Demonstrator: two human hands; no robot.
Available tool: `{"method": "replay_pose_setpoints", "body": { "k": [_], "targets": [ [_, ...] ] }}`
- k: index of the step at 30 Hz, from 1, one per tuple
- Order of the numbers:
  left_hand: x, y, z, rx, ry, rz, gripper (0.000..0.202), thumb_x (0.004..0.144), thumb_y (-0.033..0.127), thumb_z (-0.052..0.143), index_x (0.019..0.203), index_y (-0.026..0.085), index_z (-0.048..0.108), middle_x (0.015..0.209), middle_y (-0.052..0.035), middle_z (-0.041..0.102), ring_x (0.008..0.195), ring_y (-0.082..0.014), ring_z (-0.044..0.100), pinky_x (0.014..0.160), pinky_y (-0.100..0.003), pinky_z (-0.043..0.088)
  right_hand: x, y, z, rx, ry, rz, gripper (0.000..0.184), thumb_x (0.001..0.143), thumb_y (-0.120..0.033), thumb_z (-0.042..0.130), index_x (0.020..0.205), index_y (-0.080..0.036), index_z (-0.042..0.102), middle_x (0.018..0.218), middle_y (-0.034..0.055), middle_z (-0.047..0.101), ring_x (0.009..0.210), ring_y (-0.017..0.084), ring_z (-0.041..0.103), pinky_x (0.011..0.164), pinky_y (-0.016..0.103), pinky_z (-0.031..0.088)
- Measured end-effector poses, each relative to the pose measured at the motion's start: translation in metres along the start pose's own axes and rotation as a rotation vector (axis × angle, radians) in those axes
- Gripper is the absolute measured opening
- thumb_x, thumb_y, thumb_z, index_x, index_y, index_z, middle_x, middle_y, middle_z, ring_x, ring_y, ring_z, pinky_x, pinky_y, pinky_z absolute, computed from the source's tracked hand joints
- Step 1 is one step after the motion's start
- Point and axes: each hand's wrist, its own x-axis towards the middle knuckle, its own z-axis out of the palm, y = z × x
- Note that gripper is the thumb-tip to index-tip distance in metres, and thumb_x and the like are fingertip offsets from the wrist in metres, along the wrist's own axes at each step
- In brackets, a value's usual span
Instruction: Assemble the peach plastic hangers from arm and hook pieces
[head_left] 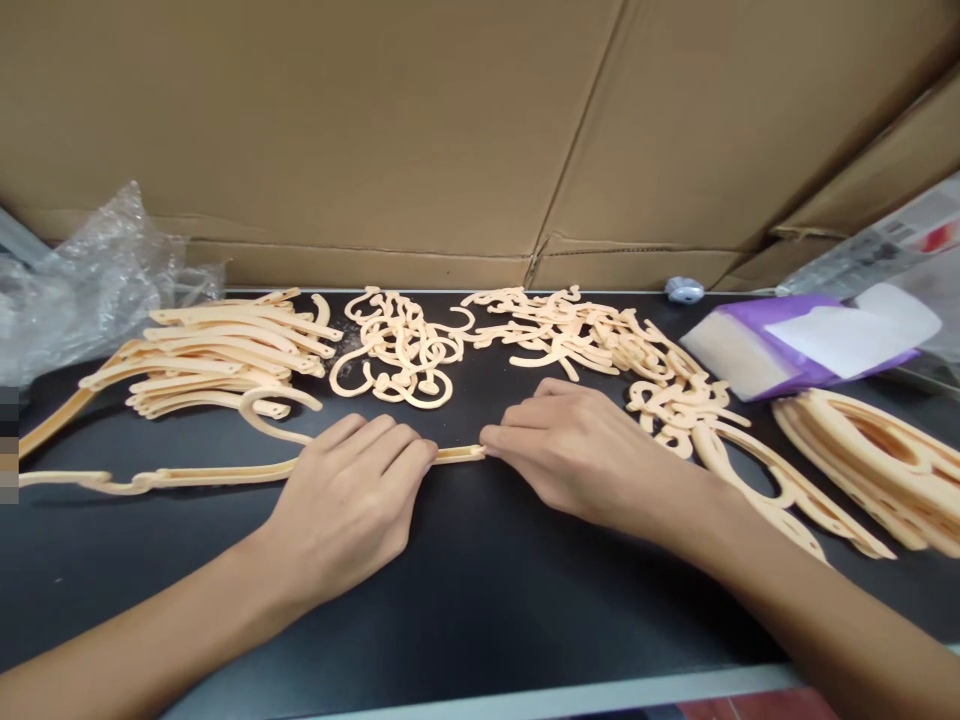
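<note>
A cream plastic clothes hanger (pixel 225 475) lies low over the black tabletop, its hook curving up behind my left hand (pixel 349 500). That hand is closed around the hanger's middle, fingers folded over the bar. My right hand (pixel 577 450) pinches the bar's right end between thumb and fingers; whether a small part is also in that pinch, I cannot tell. Beyond the hands lie a heap of curved hanger arms (pixel 225 345), a tangle of loose hooks (pixel 405 345) and a spread of small cream connector pieces (pixel 570 325).
At the right are stacked cream hanger bodies (pixel 847 470) and a purple-and-white packet (pixel 795 320). Crumpled clear plastic (pixel 90 285) sits at the left. Cardboard (pixel 300 130) walls the back, near a small pale-blue object (pixel 684 290). The table's light front edge (pixel 585 695) runs below.
</note>
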Motion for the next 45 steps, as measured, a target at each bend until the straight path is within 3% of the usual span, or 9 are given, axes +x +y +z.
{"method": "replay_pose_setpoints", "body": {
  "k": [7,11,16,20,28,32,38,42,45],
  "targets": [
    [-0.001,0.0,0.0,0.001,0.038,-0.027,0.02,0.087,0.008,0.056,0.105,0.011,0.066,0.096,-0.0075,0.071,0.084,-0.0239,0.063,0.077,-0.039,0.045,-0.002,0.013,0.008,0.207,0.192,0.129,0.021,0.099,-0.02,0.049,0.095,-0.016,0.069,0.086,0.007,0.071,0.077,0.017,0.062,0.073,0.029,0.043],
    [-0.003,0.002,-0.005,0.023,0.135,-0.018,0.03,0.085,0.008,0.058,0.114,0.013,0.064,0.115,-0.0123,0.069,0.104,-0.0279,0.062,0.092,-0.044,0.043,0.0,0.016,0.005,0.317,0.335,0.168,0.016,0.096,-0.017,0.054,0.093,-0.016,0.07,0.082,0.0055,0.072,0.073,0.015,0.064,0.07,0.027,0.047],
    [-0.009,0.008,-0.013,-0.016,0.317,0.099,0.026,0.084,0.011,0.064,0.108,0.021,0.067,0.1,-0.0038,0.074,0.099,-0.0222,0.064,0.086,-0.038,0.04,0.003,0.017,0.001,0.425,0.462,0.217,0.014,0.093,-0.019,0.058,0.088,-0.019,0.071,0.083,0.0049,0.074,0.075,0.016,0.068,0.071,0.029,0.051],
    [-0.007,0.008,-0.013,-0.265,0.291,0.138,0.018,0.083,0.008,0.066,0.1,0.014,0.066,0.087,-0.0052,0.073,0.082,-0.0189,0.065,0.075,-0.034,0.043,0.003,0.016,-0.002,0.482,0.488,0.277,0.014,0.092,-0.021,0.06,0.085,-0.019,0.072,0.085,0.0052,0.077,0.078,0.018,0.07,0.073,0.029,0.052],
    [0.008,-0.002,-0.008,-1.061,0.154,-0.607,0.015,0.092,0.025,0.06,0.09,0.015,0.07,0.07,-0.0015,0.071,0.057,-0.0119,0.064,0.055,-0.024,0.054,0.003,0.012,-0.002,0.548,0.484,0.349,0.013,0.091,-0.021,0.061,0.085,-0.017,0.072,0.083,0.0045,0.076,0.075,0.016,0.068,0.066,0.027,0.048],
    [0.004,-0.008,-0.001,-1.274,0.181,-0.759,0.023,0.093,0.032,0.062,0.082,0.016,0.074,0.075,-0.0041,0.074,0.065,-0.0143,0.068,0.06,-0.026,0.058,0.004,0.008,0.003,0.511,0.506,0.264,0.014,0.092,-0.016,0.059,0.087,-0.018,0.072,0.082,0.0037,0.075,0.073,0.014,0.067,0.069,0.027,0.05],
    [-0.001,-0.017,0.005,-1.327,0.24,-0.835,0.022,0.09,0.039,0.07,0.085,0.019,0.076,0.083,-0.0035,0.076,0.074,-0.015,0.068,0.074,-0.028,0.059,0.004,-0.002,0.005,0.099,0.775,0.168,0.011,0.091,-0.015,0.06,0.093,-0.015,0.071,0.092,0.0113,0.072,0.086,0.02,0.064,0.079,0.034,0.051],
    [0.002,-0.017,0.003,-1.357,0.324,-0.903,0.022,0.086,0.041,0.073,0.082,0.019,0.076,0.083,-0.0023,0.075,0.074,-0.0147,0.067,0.074,-0.027,0.058,0.003,-0.006,0.008,0.086,0.511,0.237,0.031,0.096,-0.028,0.055,0.071,-0.016,0.067,0.066,0.0052,0.068,0.063,0.016,0.061,0.064,0.03,0.046],
    [0.002,-0.016,0.003,-1.33,0.305,-0.878,0.022,0.087,0.041,0.072,0.083,0.019,0.076,0.083,-0.0024,0.075,0.073,-0.0148,0.067,0.074,-0.027,0.058,0.003,-0.003,0.011,0.059,0.275,0.425,0.038,0.099,-0.042,0.051,0.081,-0.015,0.071,0.074,0.0073,0.073,0.067,0.02,0.067,0.063,0.031,0.045]
  ]
}}
